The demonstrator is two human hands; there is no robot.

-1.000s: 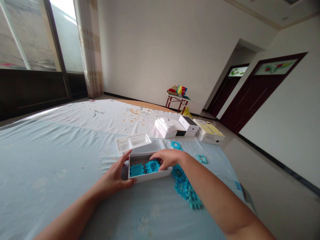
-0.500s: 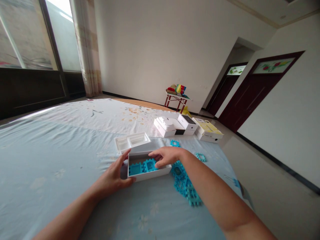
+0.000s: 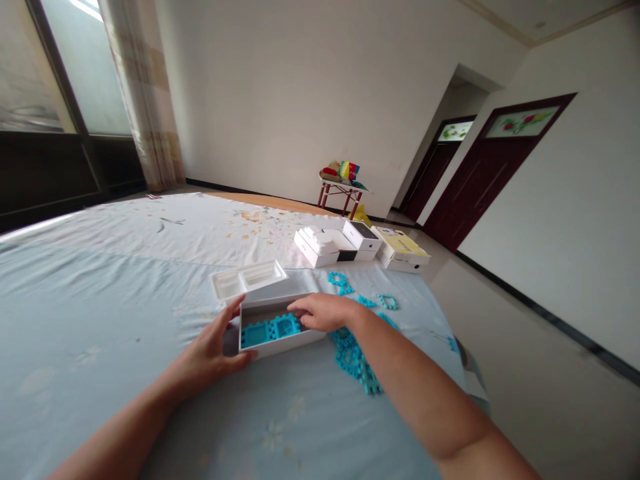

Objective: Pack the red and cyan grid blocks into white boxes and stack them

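Two bright-blue square plastic pieces with notched edges lie side by side in an open white rectangular cardboard box [image 3: 283, 347]. The left blue piece [image 3: 256, 333] sits toward the left end; the right blue piece [image 3: 286, 326] adjoins it, its far side close to the right hand [image 3: 327, 311].

Left hand [image 3: 220, 347]: grasping the left end of the box, thumb on the near corner, fingers reaching to the far corner.

Right hand: fingers bent, reaching over the box's right part, at the edge of the right blue piece. Whether they grasp anything cannot be told; the fingertips are partly hidden.

The box rests on a table covered with a pale-blue and white floral cloth [image 3: 125, 320]. Just beyond it stands a shallow white plastic tray [image 3: 226, 287] with two compartments. Just right of the box lies a heap of blue and teal notched plastic pieces [image 3: 349, 360], partly covered by the right forearm. Farther back lies a small teal rectangular plastic frame [image 3: 389, 307], apart from the heap.

Behind these stand an open white carton [image 3: 313, 253], a white box with a dark top panel [image 3: 367, 245] and a yellow-and-white flat box [image 3: 403, 248].
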